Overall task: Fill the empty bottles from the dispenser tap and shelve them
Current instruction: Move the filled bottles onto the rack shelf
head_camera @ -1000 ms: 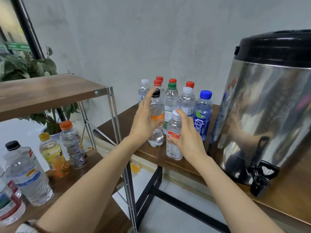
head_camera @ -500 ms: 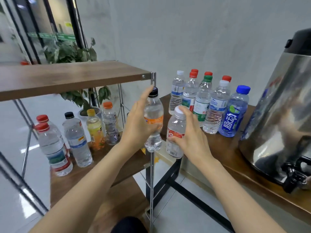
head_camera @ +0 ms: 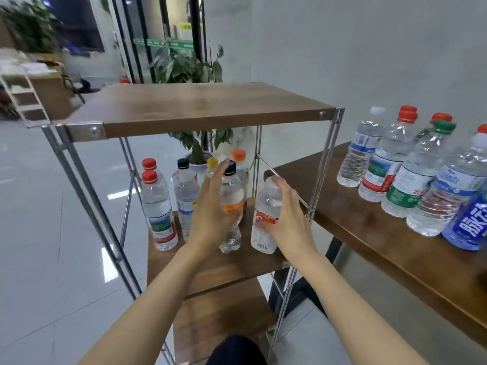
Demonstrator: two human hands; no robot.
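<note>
Orange-label bottle (head_camera: pixel 233 204) in left fingers (head_camera: pixel 216 175), red-label bottle (head_camera: pixel 264 220) in right fingers (head_camera: pixel 288 196).

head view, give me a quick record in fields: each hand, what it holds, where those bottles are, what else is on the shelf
left hand: grips orange-label bottle, dark cap
right hand: grips red-label bottle, white cap
position: both upright over the middle shelf; touchdown unclear
already shelved: five capped bottles behind
table: row of bottles, at right
</note>
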